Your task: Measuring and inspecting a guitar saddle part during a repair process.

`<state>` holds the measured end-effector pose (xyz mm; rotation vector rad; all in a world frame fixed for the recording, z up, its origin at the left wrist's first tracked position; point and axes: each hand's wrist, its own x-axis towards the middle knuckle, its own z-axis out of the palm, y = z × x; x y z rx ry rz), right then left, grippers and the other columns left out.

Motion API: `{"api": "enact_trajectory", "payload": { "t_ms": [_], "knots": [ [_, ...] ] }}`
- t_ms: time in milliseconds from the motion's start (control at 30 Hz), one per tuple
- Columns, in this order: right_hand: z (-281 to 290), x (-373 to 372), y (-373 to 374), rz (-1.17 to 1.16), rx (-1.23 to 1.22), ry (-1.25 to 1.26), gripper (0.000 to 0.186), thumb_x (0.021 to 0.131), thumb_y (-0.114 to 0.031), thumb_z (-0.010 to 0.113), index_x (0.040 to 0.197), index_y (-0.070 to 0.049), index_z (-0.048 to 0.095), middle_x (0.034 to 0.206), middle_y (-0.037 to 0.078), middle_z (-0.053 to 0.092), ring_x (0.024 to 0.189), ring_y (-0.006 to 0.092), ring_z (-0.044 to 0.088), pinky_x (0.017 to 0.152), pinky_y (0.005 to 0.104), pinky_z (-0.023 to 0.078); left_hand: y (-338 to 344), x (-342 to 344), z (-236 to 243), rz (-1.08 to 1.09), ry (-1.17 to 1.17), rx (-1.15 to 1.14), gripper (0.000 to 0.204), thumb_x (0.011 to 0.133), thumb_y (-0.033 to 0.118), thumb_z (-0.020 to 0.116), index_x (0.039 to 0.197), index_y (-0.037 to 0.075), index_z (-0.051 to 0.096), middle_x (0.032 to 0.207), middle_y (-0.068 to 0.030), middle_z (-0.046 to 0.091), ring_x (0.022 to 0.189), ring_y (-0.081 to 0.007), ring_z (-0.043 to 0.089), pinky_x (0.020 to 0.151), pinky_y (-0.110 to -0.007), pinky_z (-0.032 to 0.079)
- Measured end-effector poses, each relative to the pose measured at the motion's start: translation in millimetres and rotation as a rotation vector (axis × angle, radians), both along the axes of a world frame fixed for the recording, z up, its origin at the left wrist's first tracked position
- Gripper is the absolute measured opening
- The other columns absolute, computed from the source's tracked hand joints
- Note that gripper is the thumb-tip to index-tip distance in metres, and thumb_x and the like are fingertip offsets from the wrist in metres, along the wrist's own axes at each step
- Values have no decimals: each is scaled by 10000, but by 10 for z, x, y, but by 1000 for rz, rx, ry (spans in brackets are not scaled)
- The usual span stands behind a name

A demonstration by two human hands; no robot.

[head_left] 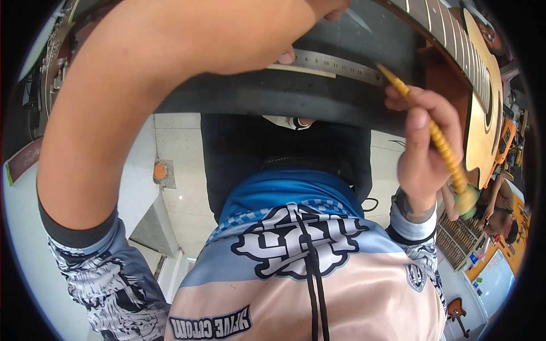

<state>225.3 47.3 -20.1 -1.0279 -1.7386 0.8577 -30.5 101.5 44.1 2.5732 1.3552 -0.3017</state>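
The dark work surface (256, 94) stretches across in front of me, above my lap. To my right stands a pale guitar (490, 153), its strings running over the frets at the upper right. My left hand (287, 23) reaches over the surface, largely hidden by my own forearm; one fingertip rests at the ruler's visible left end, and I cannot tell how the other fingers are set. My right hand (429, 136) grasps a tapered stick, thumb and fingers wrapped round its shaft. The steel ruler (341, 65) lies flat on the dark top, slanting gently down toward my right hand. The yellow stick (443, 145) points up and left, its tip near the ruler's right end. A thin pale strip (310, 71) lies just along the ruler's near edge.
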Motion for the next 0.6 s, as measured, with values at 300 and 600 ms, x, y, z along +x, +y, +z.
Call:
{"api": "enact_trajectory", "payload": {
  "t_ms": [300,600],
  "knots": [
    [-44,-61,128,36,316,-536,204,802,91,702,967,-16,650,1132,210,735,1163,407,658,1032,458,487,-91,-148,-155,44,-473,97,430,835,68,738,1245,94,613,1157,-88,657,976,-298,643,839,-397,511],
    [21,-295,-31,-135,295,-468,262,801,80,787,877,-47,572,1041,180,752,964,299,693,866,344,544,-717,-438,-258,171,-676,496,118,886,-27,676,1002,-15,690,1013,-159,730,939,-295,677,826,-353,542]
  ]
}}
